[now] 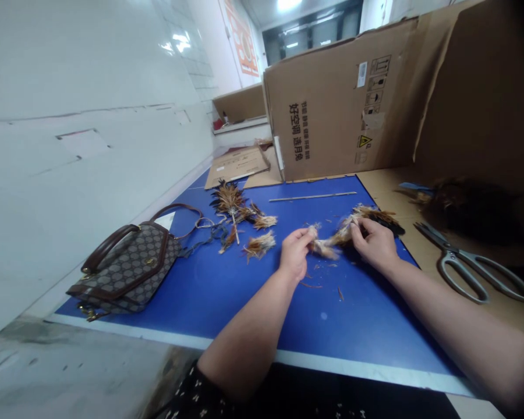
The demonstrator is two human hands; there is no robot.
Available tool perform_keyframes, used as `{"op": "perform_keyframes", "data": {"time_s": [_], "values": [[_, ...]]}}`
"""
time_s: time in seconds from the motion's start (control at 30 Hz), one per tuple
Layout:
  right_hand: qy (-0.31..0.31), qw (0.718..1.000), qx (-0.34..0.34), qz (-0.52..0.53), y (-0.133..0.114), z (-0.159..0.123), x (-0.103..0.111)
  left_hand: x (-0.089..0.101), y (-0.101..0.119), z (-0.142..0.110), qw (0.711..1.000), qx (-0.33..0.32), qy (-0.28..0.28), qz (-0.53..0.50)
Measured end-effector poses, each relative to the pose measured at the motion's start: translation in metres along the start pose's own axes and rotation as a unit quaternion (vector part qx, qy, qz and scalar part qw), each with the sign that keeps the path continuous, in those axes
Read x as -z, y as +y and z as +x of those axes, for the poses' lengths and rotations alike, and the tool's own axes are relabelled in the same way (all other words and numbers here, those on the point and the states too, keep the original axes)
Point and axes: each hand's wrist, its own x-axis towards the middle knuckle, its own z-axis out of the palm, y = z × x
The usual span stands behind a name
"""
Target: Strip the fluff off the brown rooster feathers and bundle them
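My left hand (295,254) is closed, pinching a small bunch of brown and cream feathers (325,250) above the blue mat (244,302). To its right, my right hand (375,244) has thumb and fingers pressed together on the pale end of another feather tuft (343,231). Darker feathers (384,221) lie just behind that hand and are partly hidden by it. Loose feather bits are scattered on the mat beneath both hands. Left of my left hand rest a feather bundle on a thin stick (227,201) and a trimmed feather tuft (260,245).
A patterned handbag (133,267) stands at the left, its strap trailing toward the feathers. Large scissors (458,259) lie on cardboard at the right, near a dark feather heap (471,209). A thin rod (312,196) lies before a big cardboard box (332,116). The wall borders the left.
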Motion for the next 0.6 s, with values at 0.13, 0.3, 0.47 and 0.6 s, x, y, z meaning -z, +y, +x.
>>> {"op": "perform_keyframes", "data": {"time_s": [0.13, 0.3, 0.47, 0.6], "values": [[0.022, 0.999, 0.008, -0.039, -0.005, 0.001, 0.008, -0.001, 0.001, -0.002, 1.000, 0.000, -0.011, -0.003], [-0.002, 0.994, 0.096, 0.044, -0.023, -0.003, 0.019, -0.004, -0.006, -0.008, 0.999, -0.012, -0.025, 0.039], [-0.099, 0.967, 0.147, 0.181, -0.036, -0.010, 0.014, -0.006, -0.014, -0.011, 0.994, -0.033, -0.052, 0.090], [-0.120, 0.961, 0.130, 0.213, -0.042, -0.011, 0.010, -0.003, -0.018, -0.011, 0.986, -0.062, -0.065, 0.139]]}}
